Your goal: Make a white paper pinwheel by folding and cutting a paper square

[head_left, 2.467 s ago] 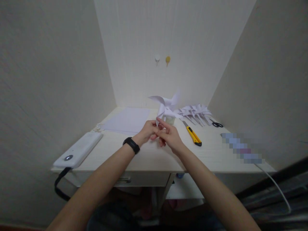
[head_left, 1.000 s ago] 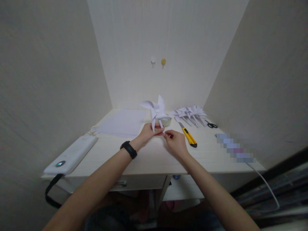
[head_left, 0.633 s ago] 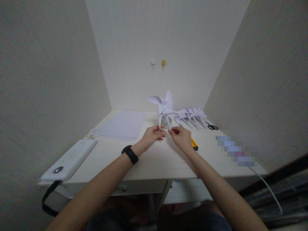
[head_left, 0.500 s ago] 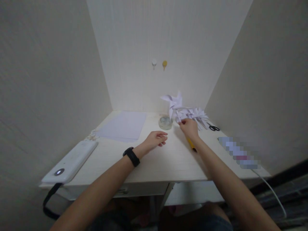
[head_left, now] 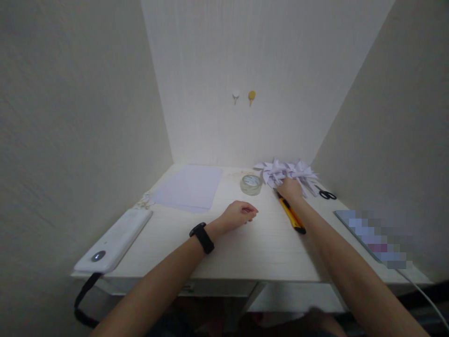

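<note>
My right hand (head_left: 290, 188) is at the front of a heap of white paper pinwheels (head_left: 301, 171) at the back right of the desk. Its fingers are closed on a paper pinwheel (head_left: 270, 169) at the heap's left side; the grip itself is partly hidden. Just below that hand, a yellow and black utility knife (head_left: 292, 215) lies on the desktop. My left hand (head_left: 240, 214), with a black watch on the wrist, hovers over the middle of the desk. Its fingers are loosely curled, with nothing visible in them. A roll of clear tape (head_left: 251, 185) lies between the hands, farther back.
White paper sheets (head_left: 191, 187) lie at the back left. Black-handled scissors (head_left: 328, 194) are right of the heap. A white device with a strap (head_left: 114, 241) rests at the left edge, and a blurred-out flat device (head_left: 368, 236) with a cable at the right. Walls enclose the desk.
My right hand has lowered the raised pinwheel onto the heap. The left hand's fingers have curled in a little more. The view has shifted slightly.
</note>
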A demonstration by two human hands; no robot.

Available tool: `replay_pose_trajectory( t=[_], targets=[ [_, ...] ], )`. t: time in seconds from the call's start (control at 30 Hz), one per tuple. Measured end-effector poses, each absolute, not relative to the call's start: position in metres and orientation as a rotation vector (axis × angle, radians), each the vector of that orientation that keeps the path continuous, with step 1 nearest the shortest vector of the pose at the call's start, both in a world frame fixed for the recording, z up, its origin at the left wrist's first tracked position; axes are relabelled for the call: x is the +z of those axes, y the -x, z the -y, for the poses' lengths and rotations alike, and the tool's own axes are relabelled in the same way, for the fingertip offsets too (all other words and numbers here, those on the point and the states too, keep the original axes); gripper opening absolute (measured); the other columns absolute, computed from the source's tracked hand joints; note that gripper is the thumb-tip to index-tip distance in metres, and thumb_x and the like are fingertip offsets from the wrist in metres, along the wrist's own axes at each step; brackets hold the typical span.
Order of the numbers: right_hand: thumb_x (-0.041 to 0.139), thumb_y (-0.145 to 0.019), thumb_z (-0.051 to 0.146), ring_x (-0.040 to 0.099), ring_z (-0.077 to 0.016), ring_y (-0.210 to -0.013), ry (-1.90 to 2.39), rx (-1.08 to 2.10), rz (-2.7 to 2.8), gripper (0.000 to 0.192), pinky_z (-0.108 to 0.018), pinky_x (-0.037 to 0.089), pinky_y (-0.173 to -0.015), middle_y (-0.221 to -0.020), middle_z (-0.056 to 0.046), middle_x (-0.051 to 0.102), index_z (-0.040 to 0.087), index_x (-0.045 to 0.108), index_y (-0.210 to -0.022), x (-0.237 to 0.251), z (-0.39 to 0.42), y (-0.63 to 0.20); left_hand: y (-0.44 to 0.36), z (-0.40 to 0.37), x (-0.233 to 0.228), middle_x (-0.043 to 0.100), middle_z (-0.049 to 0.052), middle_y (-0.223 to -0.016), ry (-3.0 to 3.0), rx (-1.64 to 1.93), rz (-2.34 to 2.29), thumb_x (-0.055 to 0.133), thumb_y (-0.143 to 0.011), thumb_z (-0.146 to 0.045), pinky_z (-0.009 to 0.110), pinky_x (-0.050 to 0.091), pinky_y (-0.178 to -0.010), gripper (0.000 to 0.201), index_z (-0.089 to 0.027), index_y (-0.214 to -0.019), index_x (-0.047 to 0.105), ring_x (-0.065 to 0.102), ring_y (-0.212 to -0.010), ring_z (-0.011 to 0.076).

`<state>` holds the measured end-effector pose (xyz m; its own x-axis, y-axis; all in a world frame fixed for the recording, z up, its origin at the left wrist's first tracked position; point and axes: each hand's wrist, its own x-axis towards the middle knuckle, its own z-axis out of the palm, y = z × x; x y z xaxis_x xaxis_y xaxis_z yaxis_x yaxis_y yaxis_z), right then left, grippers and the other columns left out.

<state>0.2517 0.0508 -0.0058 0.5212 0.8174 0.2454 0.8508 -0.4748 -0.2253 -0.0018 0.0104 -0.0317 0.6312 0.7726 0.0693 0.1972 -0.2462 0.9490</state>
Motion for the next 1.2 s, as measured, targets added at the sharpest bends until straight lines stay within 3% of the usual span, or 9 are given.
replay_pose_trajectory(
  t=[0.23,0.37,0.6,0.77,0.93,1.2],
  targets=[
    [0.057,-0.085,0.030,0.069,-0.0351,-0.103,2.456,-0.235,1.413,0.039,-0.036,0.051,-0.081,-0.106,-0.027,0.071,0.005,0.073,-0.110,-0.007,-0.039,-0.251,0.003,-0.011,-0.031,0.072,0.008,-0.076,-1.841,0.665,-0.794,0.066,-0.078,-0.028,0.025,0.045,-0.057,0.024,-0.011,-0.092,0.074,0.061,-0.061,0.0141],
    [0.050,-0.090,0.038,0.070,-0.0357,-0.098,2.428,-0.334,1.412,0.039,-0.040,0.050,-0.077,-0.102,-0.022,0.074,0.013,0.076,-0.105,0.001,-0.025,-0.243,0.004,-0.010,-0.030,0.075,0.010,-0.085,-1.903,0.663,-0.814,0.067,-0.078,-0.029,0.026,0.051,-0.068,0.024,-0.011,-0.092,0.075,0.067,-0.074,0.0174],
    [0.045,-0.093,0.037,0.071,-0.0276,-0.080,2.215,-0.504,1.530,0.038,-0.030,0.039,-0.062,-0.088,-0.015,0.077,0.017,0.078,-0.096,0.001,0.006,-0.210,0.009,-0.008,-0.023,0.076,0.008,-0.089,-2.176,0.665,-0.884,0.062,-0.084,-0.031,0.027,0.052,-0.075,0.026,-0.013,-0.096,0.075,0.069,-0.080,0.0179],
    [0.044,-0.094,0.036,0.068,-0.0198,-0.071,1.809,-0.543,1.732,0.038,-0.027,0.030,-0.058,-0.082,-0.010,0.077,0.017,0.076,-0.090,-0.023,0.020,-0.190,0.039,-0.006,-0.002,0.072,0.013,-0.104,-2.702,0.697,-1.479,0.054,-0.089,-0.035,0.037,0.049,-0.090,0.030,-0.015,-0.103,0.072,0.065,-0.102,0.0265],
    [0.044,-0.095,0.036,0.067,-0.0183,-0.070,1.671,-0.538,1.821,0.038,-0.028,0.027,-0.058,-0.082,-0.009,0.077,0.017,0.075,-0.086,-0.034,0.018,-0.189,0.072,-0.001,0.012,0.069,0.021,-0.106,-2.716,0.276,-2.010,0.054,-0.086,-0.039,0.045,0.051,-0.082,0.039,-0.008,-0.103,0.070,0.066,-0.098,0.0355],
    [0.048,-0.093,0.035,0.069,-0.0201,-0.072,1.692,-0.491,1.818,0.034,-0.028,0.031,-0.059,-0.082,-0.008,0.078,0.017,0.077,-0.088,-0.028,0.017,-0.198,0.087,-0.004,0.016,0.071,0.024,-0.094,-2.714,0.034,-1.963,0.053,-0.082,-0.016,0.039,0.052,-0.074,0.027,-0.007,-0.099,0.073,0.069,-0.092,0.0340]
  ],
)
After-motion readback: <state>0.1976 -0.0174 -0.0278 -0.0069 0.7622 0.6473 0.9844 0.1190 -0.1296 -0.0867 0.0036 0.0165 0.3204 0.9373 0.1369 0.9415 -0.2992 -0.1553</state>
